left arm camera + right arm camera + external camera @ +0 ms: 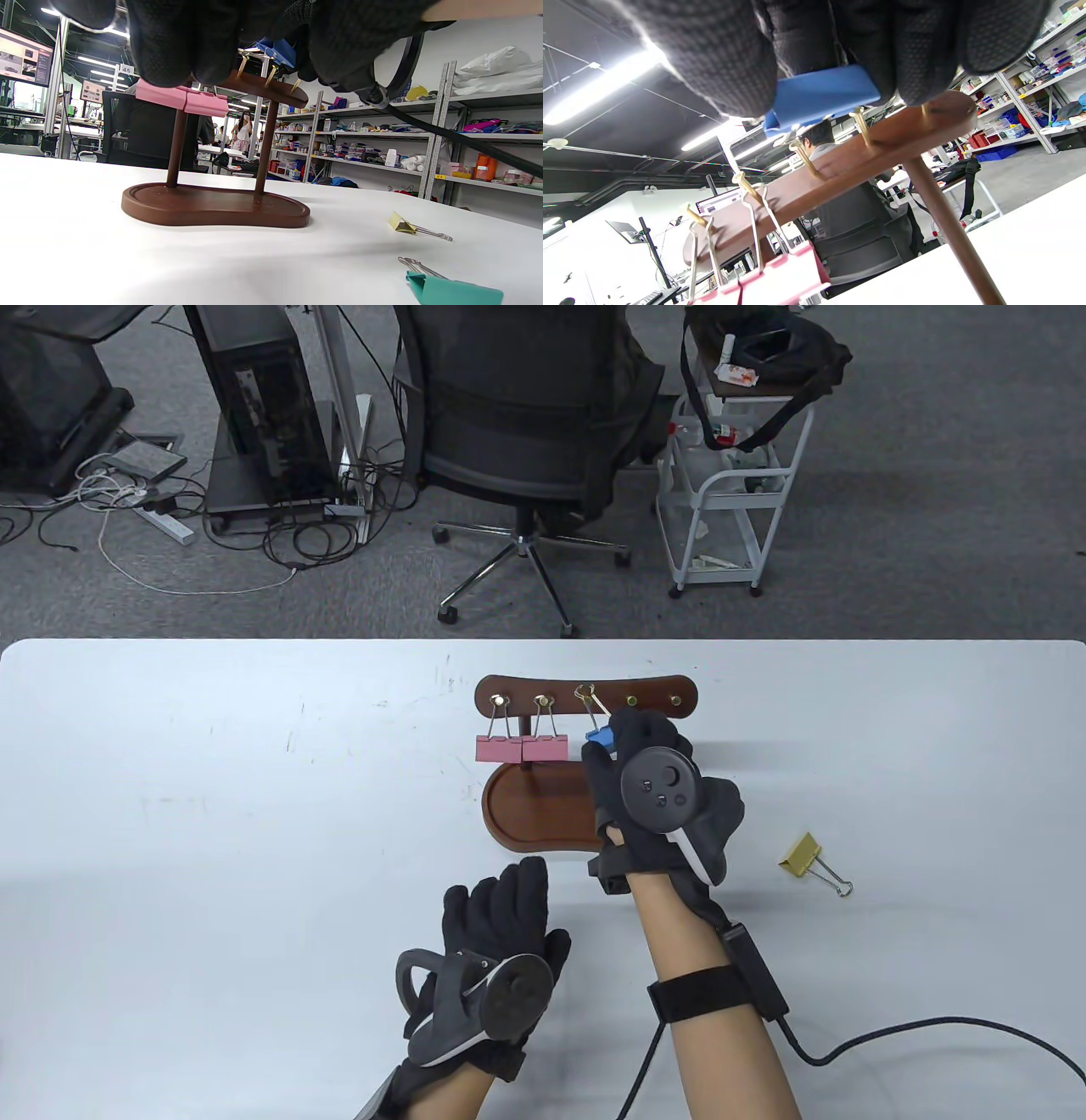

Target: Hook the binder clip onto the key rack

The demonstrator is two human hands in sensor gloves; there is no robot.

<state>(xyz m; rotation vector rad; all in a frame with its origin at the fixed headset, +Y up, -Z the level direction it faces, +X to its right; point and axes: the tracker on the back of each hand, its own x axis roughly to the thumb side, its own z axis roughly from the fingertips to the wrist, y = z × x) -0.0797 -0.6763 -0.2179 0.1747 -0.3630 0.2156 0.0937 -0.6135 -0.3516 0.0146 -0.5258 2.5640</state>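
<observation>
Pinching the blue binder clip (600, 737) between curled fingers, my right hand (657, 806) holds it up at the key rack (585, 697), at about twelve o'clock from my wrist. Its wire handle reaches the third hook (584, 694) from the left; whether the loop sits fully over that hook I cannot tell, since the right wrist view shows the blue body (821, 96) clamped between glove pads just above the hooks, with the wire mostly hidden.

My left hand (492, 959) rests on the table (212, 814) at seven o'clock from the rack's base (534, 814), fingers relaxed and close together, holding nothing.

Two pink binder clips (521, 747) hang side by side from the first two hooks (touching each other). A yellow binder clip (806, 857) lies on the table at four o'clock from the rack, well apart from it. A teal binder clip (449, 290) shows only in the left wrist view, near the yellow one (403, 224).
</observation>
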